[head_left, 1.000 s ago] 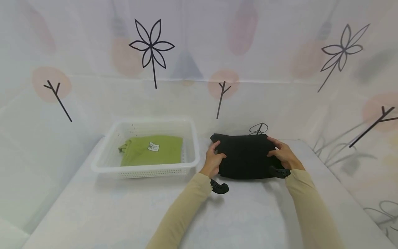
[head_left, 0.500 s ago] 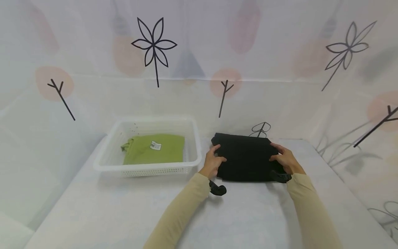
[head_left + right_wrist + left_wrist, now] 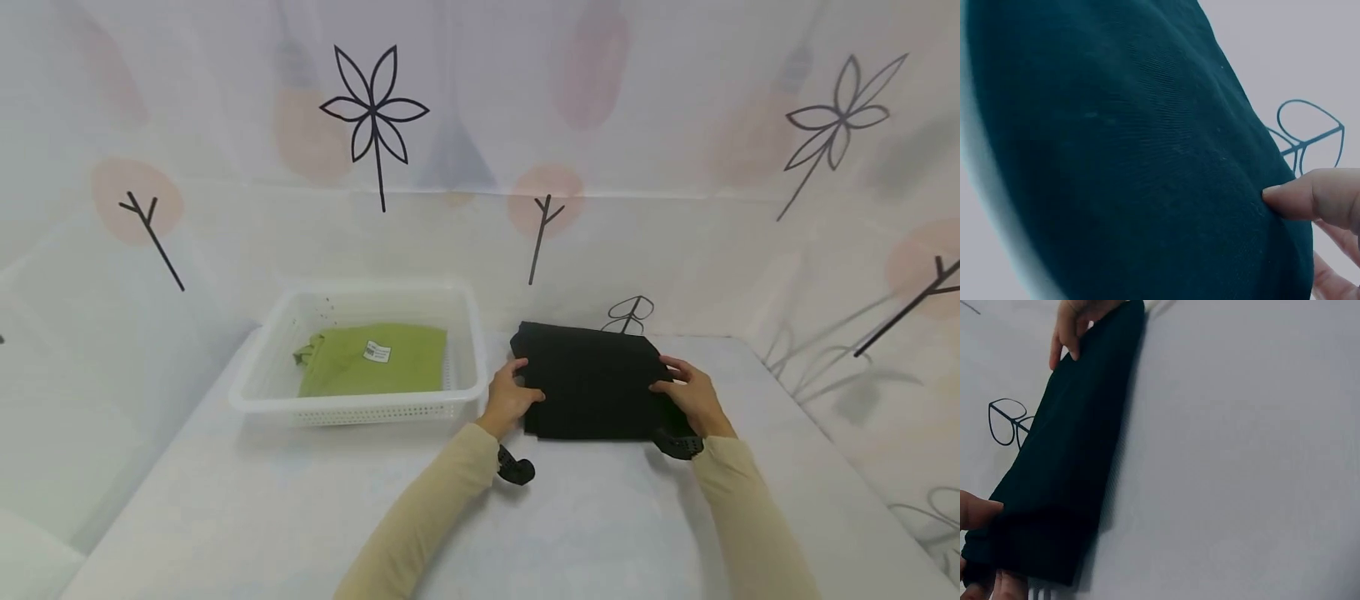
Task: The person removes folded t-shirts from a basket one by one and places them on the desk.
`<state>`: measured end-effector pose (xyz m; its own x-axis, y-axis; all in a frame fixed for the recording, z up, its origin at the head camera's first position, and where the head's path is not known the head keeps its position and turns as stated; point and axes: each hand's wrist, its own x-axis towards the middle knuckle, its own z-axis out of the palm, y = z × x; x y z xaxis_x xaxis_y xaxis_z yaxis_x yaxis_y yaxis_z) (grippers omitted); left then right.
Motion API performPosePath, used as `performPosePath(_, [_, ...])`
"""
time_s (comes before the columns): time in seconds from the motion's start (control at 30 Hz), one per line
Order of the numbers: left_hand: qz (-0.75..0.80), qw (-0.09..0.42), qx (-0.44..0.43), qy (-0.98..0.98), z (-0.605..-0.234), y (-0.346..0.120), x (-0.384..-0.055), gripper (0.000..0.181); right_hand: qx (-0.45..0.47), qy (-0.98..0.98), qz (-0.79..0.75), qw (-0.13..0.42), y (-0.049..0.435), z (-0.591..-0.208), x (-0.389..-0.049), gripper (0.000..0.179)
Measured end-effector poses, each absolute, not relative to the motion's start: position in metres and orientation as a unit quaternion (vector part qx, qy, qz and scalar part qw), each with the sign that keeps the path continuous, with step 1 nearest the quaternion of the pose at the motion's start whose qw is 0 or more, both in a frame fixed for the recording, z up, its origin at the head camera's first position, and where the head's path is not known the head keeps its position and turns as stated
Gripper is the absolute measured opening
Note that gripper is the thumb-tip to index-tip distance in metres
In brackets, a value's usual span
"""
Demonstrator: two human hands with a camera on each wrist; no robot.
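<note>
A folded piece of black cloth, perhaps a garment, lies at the back right of the table, its front edge nearly straight. My left hand pinches its left side. In the left wrist view the thumb is on top and the other fingers are partly hidden underneath. At the opposite side my right hand grips the cloth, its thumb pressing the upper face while the fingers go behind the edge, as the right wrist view shows.
Left of the cloth stands a white plastic basket with perforated sides. Inside lies a folded green garment bearing a white label. A patterned white sheet hangs close behind the table.
Both hands have slid a little toward the front along the cloth's sides, still gripping it. The cloth's front edge has come slightly nearer and looks straighter. The basket stays put.
</note>
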<state>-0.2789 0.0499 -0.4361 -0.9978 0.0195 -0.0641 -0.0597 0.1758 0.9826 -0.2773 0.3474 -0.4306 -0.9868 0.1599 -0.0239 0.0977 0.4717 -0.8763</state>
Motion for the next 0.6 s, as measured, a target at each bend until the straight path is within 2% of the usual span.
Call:
performPosePath(0.33, [0.502, -0.03, 0.07, 0.862, -0.433, 0.044, -0.272, 0.05, -0.078, -0.908, 0.396, 0.116, 0.341, -0.43, -0.263, 0.054])
performPosePath(0.6, [0.403, -0.058, 0.147, 0.902, -0.427, 0.037, -0.26, 0.036, -0.055, -0.912, 0.359, 0.191, 0.34, -0.428, -0.248, 0.042])
